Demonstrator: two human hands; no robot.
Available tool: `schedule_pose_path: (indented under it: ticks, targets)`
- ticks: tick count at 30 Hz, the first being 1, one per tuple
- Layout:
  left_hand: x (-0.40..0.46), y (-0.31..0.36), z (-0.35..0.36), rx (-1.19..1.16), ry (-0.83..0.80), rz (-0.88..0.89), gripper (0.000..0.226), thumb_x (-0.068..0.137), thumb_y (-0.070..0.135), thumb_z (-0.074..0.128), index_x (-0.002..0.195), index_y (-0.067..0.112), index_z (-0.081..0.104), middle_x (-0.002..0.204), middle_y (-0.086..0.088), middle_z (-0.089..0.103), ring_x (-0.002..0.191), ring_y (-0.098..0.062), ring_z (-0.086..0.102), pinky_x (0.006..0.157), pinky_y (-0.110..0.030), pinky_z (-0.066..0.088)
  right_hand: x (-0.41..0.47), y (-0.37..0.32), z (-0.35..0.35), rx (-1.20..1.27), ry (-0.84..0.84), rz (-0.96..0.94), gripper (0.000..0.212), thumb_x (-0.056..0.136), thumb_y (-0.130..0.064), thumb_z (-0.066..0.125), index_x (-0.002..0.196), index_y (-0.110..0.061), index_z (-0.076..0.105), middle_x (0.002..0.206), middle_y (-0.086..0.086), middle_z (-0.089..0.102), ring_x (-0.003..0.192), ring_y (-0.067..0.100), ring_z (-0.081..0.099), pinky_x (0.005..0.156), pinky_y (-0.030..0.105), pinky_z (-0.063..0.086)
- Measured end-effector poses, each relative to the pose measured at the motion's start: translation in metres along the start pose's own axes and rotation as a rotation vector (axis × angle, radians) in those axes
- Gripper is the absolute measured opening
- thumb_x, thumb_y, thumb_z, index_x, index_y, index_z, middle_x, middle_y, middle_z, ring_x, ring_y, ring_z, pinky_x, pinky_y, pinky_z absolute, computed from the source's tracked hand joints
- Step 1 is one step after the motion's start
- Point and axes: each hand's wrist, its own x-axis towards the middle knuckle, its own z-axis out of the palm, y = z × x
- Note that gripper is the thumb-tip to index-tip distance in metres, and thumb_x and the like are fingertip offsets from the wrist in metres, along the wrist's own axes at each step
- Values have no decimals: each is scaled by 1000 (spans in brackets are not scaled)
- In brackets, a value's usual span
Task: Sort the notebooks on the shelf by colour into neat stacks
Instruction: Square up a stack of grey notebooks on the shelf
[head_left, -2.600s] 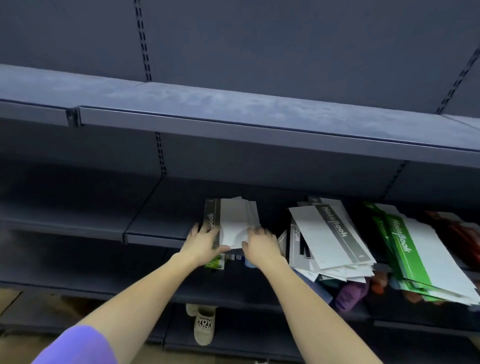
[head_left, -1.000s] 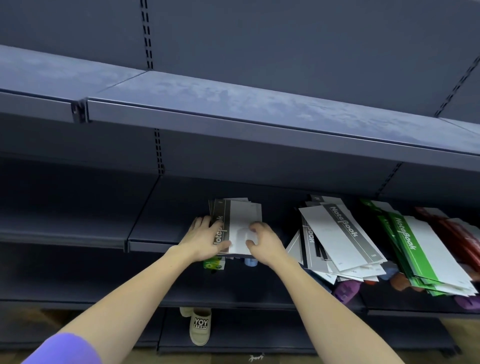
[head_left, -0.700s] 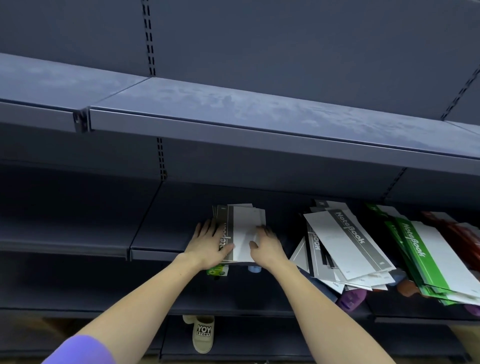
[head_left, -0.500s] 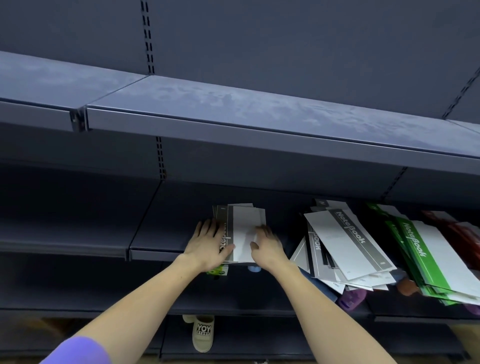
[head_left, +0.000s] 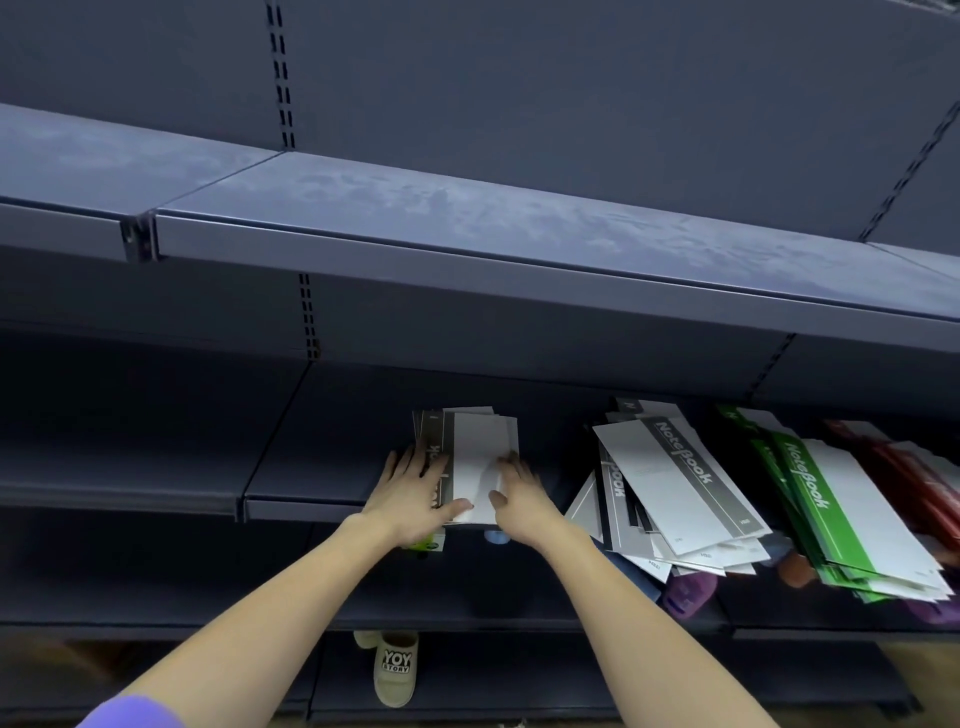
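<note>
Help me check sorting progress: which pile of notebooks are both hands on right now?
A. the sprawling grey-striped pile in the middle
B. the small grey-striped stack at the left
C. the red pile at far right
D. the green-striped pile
B: the left hand and right hand both rest on the small stack of white, grey-striped notebooks, apart from the other piles.

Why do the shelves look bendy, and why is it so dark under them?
Head view: the wide lens curves the upper shelf; that shelf shades the row below, so only the grey notebook stack under the left hand and right hand looks bright; edges blur.

Dim blue-grey metal shelving against a slotted back panel.
</note>
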Motion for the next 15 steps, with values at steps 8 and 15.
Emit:
schedule_pose_path:
  ticks: [8,15]
  targets:
    - [-1,4,-1,-76,6,72,106,73,74,66,157,34,16,166,-4,7,153,-30,0,125,-41,0,-10,-8,-8,150,77,32,60,95,-11,54,151,-13,33,156,8,32,133,30,46,103,31,42]
    - [-3,7,-11,-14,3,44,111,65,81,64,154,33,21,158,-3,23,141,-29,24,118,-42,21,-13,1,-27,292,103,66,61,90,-11,59,148,-17,41,147,7,46,132,24,48,105,35,45]
